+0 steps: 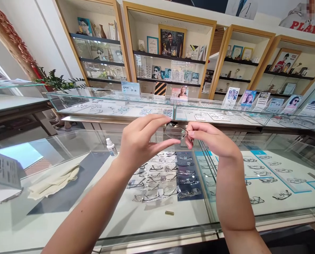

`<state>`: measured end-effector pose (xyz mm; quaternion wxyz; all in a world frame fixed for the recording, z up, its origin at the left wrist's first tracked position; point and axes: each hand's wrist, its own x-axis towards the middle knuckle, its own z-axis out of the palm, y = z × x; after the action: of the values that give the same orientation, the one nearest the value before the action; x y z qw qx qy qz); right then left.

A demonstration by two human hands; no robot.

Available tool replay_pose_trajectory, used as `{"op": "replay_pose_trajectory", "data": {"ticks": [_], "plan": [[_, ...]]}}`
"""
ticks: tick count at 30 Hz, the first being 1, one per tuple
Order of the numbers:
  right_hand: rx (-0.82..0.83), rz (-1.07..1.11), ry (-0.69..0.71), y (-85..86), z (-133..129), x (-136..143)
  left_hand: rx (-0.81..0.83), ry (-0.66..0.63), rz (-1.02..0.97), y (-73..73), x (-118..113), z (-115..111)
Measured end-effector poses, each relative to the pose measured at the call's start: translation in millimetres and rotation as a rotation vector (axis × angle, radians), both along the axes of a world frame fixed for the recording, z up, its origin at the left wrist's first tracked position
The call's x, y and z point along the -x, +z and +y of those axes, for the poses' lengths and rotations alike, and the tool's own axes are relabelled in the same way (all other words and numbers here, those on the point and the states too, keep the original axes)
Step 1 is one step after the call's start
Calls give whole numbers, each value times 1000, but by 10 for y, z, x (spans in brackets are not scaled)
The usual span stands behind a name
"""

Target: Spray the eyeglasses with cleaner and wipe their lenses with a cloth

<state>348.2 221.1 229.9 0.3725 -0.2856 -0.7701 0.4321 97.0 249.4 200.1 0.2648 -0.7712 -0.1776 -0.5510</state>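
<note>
A pair of thin-rimmed eyeglasses (175, 131) is held up in front of me, above the glass counter. My left hand (141, 139) grips it at one lens, thumb at the lower edge and fingers at the upper. The bridge side is pinched between the thumb and fingers of my right hand (213, 138), which cover the rest of the frame. Below my hands, several rows of eyeglasses (164, 178) lie in the display case. A small white bottle (111, 148) stands left of my left wrist. Further left is a crumpled cream cloth (55, 180).
The glass display counter (157, 231) spans the foreground, with a small gold-coloured piece (169, 212) visible near its front. A folded card (4, 171) stands at left. Behind is another glass showcase (115, 106) with upright cards, then wooden shelves (170, 58).
</note>
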Motion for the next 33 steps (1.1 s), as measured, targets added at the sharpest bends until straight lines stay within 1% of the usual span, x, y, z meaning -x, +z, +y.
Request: {"op": "replay_pose_trajectory", "data": {"ticks": [3, 6, 9, 13, 15, 18, 22, 26, 33], "plan": [[-53, -1, -65, -2, -5, 35, 5, 11, -9, -28, -2, 0], [-165, -50, -176, -6, -19, 67, 20, 19, -39, -55, -2, 30], [-309, -60, -323, -9, -59, 88, 37, 44, -103, -66, 37, 85], [-511, -23, -571, -25, -129, 116, 117, 63, -233, -34, 166, 151], [-577, -59, -648, -40, -145, 141, 154, 60, -295, -8, 228, 159], [-626, -87, -692, -64, -131, 192, 202, 57, -355, 22, 269, 135], [-654, -28, -731, -89, -82, 241, 239, 60, -388, 33, 241, 84], [-624, 11, -744, -90, -60, 244, 252, 59, -392, 28, 218, 73], [-598, 42, -749, -79, -22, 218, 320, 2, -368, 6, 246, 118]]}}
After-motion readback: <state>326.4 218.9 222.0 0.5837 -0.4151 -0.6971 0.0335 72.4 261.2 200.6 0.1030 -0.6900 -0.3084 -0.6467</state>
